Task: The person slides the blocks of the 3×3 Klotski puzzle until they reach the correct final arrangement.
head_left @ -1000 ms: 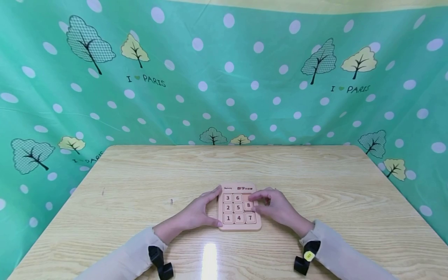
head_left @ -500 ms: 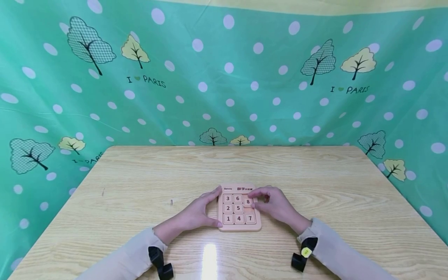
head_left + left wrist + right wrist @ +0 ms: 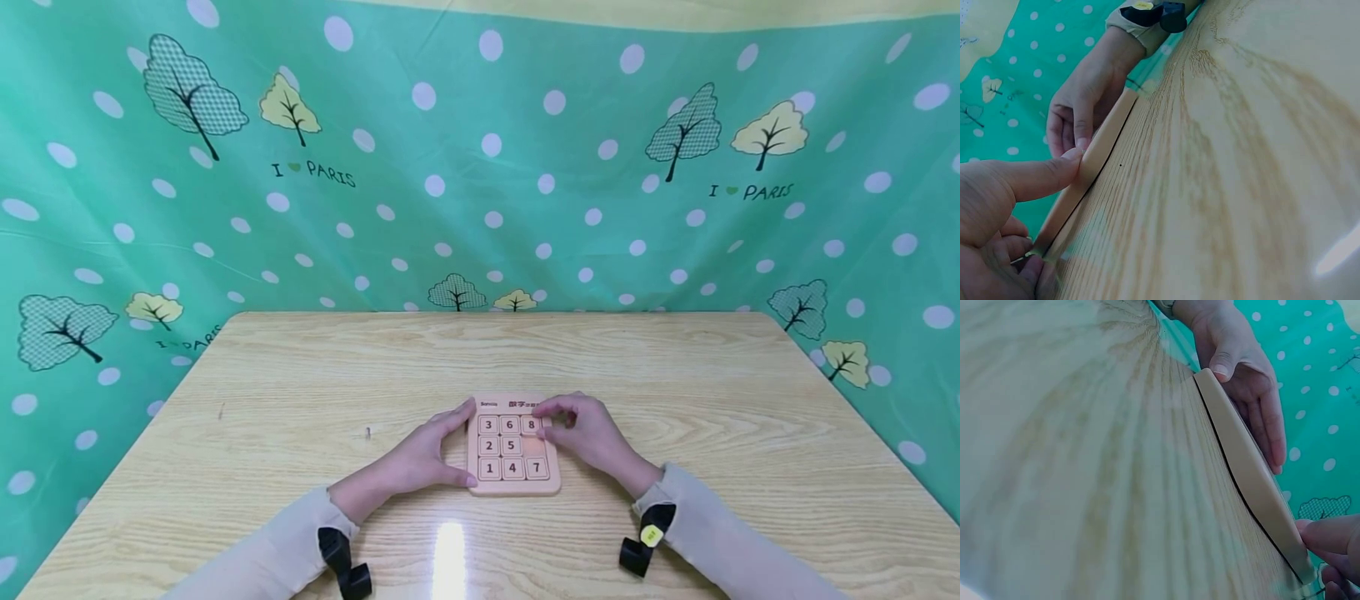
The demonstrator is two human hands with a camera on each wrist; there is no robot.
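Note:
A pink number sliding puzzle (image 3: 517,490) lies flat on the table, its numbered tiles in rows and columns. My left hand (image 3: 420,452) holds its left side, thumb at the lower corner and fingers along the upper edge. With thumb and index finger, my right hand (image 3: 594,440) pinches the 8 tile (image 3: 531,425) in the top right place, beside the 6 tile (image 3: 509,425). Below the 8, a bare recess shows above the 7 tile (image 3: 536,468). In both wrist views the puzzle appears edge-on, hiding its tiles.
The wood-grain table (image 3: 337,358) extends around the puzzle, with a bright light reflection near the front. A green dotted cloth (image 3: 480,167) hangs behind it and at both sides. Black straps with small devices (image 3: 345,562) sit on both wrists.
The 8 tile has slid away from me, from near the middle of the right column up to the top row, moved by my right hand. My left hand stays in place.

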